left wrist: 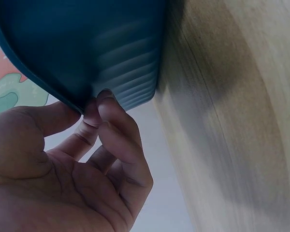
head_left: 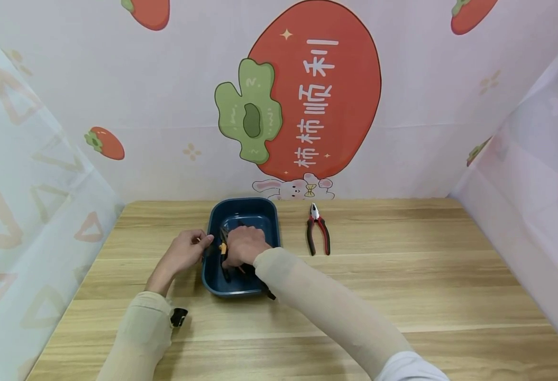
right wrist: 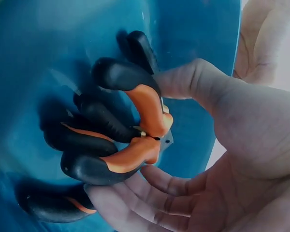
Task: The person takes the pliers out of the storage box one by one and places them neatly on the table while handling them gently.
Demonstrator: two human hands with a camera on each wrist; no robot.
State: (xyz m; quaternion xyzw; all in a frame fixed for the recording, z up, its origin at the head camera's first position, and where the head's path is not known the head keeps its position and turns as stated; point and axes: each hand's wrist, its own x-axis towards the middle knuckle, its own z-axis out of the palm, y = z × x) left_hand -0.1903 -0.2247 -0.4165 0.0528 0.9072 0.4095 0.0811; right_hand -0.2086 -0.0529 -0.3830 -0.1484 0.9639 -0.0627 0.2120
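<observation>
A deep blue plastic bin (head_left: 240, 200) stands on the wooden table. My left hand (head_left: 183, 253) pinches its left rim between thumb and fingers, clearly seen in the left wrist view. Inside the bin, my right hand (head_left: 245, 244) grips a pair of pliers (right wrist: 147, 113) with orange-and-black handles, thumb on one handle and fingers along the other. The jaws are mostly hidden behind the hand. Around them lie more tools with black handles, one handle (right wrist: 55, 209) with an orange stripe below the fingers and another black handle (right wrist: 141, 52) near the thumb.
Right of the bin, red-and-black pliers (head_left: 314, 215) lie on the table (head_left: 426, 275) with their handles spread. A printed cloth backdrop (head_left: 412, 106) rises along the back edge, with cloth on both sides too. A small black object (head_left: 179, 317) sits by the left sleeve.
</observation>
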